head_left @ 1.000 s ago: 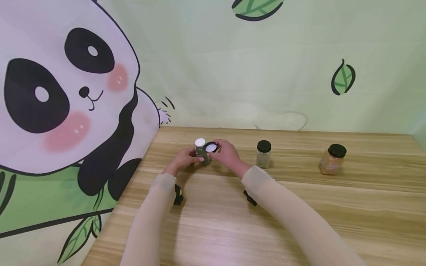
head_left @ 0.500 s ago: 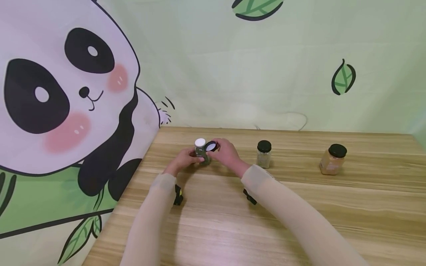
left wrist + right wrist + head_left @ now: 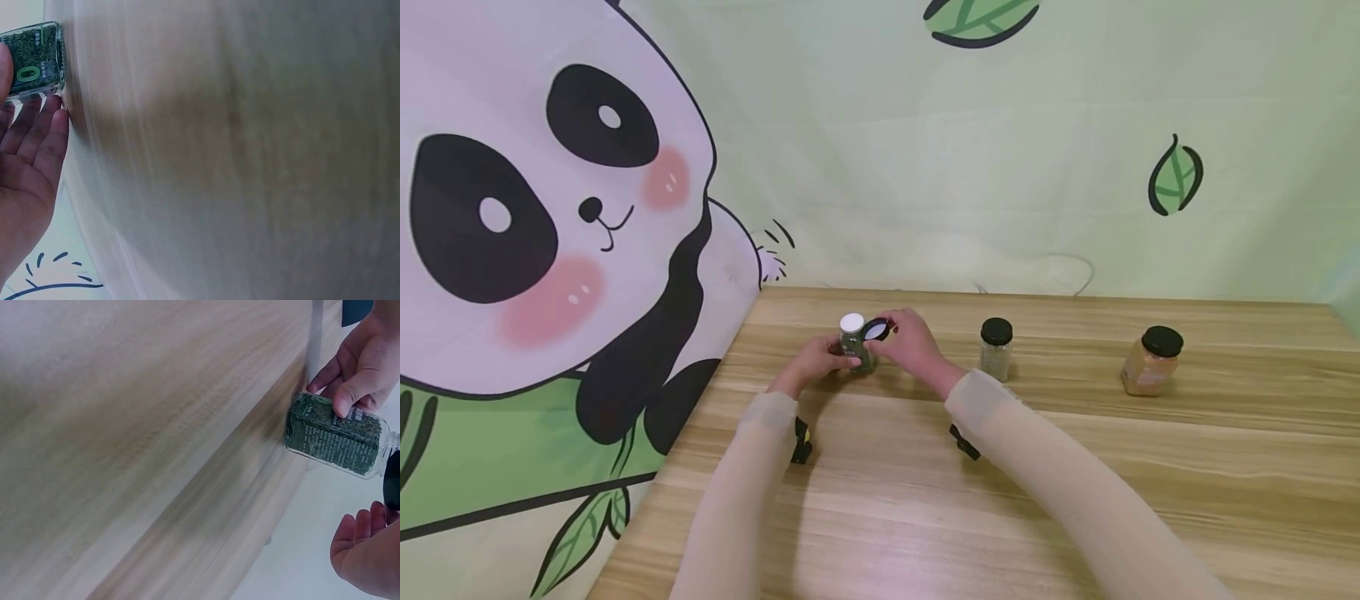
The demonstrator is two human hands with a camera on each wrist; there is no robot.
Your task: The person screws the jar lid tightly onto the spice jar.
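A clear glass spice jar [image 3: 853, 342] of dark green dried herbs stands upright on the table at the left, its top white. My left hand [image 3: 815, 358] grips the jar from its left side, thumb across the front. Beside the jar's neck, my right hand [image 3: 913, 346] pinches a black lid [image 3: 876, 330], tilted so its white inside shows. In the right wrist view, printed text covers one face of the herb jar [image 3: 334, 434], and the lid [image 3: 393, 481] is close to its neck. The left wrist view shows the left fingers [image 3: 44, 140] beside the jar's lower part.
A black-lidded jar with pale contents [image 3: 996, 354] stands right of my right hand. Farther right is a black-lidded jar with orange-pink contents [image 3: 1150, 367]. Black straps [image 3: 802, 442] show at the wrists. A panda-printed cloth [image 3: 925, 167] hangs behind the wooden table [image 3: 887, 500].
The black lid has tilted slightly more upright in my right hand. Otherwise the hands, the herb jar and the two other jars keep their places.
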